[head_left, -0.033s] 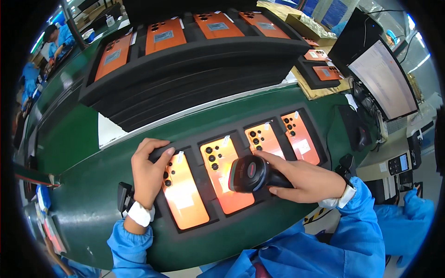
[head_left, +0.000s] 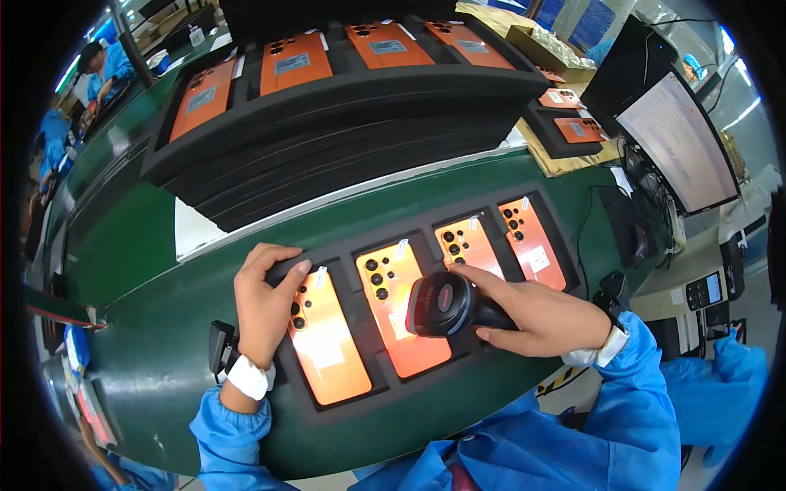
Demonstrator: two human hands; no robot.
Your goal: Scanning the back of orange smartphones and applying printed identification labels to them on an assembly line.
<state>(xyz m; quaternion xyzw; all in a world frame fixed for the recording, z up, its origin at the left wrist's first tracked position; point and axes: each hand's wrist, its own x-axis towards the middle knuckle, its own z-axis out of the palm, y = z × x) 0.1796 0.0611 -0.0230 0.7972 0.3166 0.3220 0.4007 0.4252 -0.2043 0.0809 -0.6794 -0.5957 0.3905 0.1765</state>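
A black foam tray [head_left: 378, 366] lies on the green table, with several orange phones in its slots, camera side up. My left hand [head_left: 264, 295] grips the tray's far left corner, its thumb beside the leftmost phone [head_left: 334, 348]. In my right hand [head_left: 544, 321] is a black handheld barcode scanner [head_left: 444, 301], its head over the second phone from the left [head_left: 422, 357]. The scanner's front edge glows red, and it hides part of that phone's label. The third phone [head_left: 483, 254] is partly covered by my right fingers. The rightmost phone [head_left: 538, 258] carries a white label.
A tall stack of black foam trays [head_left: 344, 123] with orange phones on top stands beyond my tray. To the right are a monitor [head_left: 679, 143], a mouse [head_left: 643, 243], cables and a small tray with a phone [head_left: 580, 129]. People in blue work at the left and right.
The scanner's front edge now glows red where it had a green tint. Both hands and the tray keep their places.
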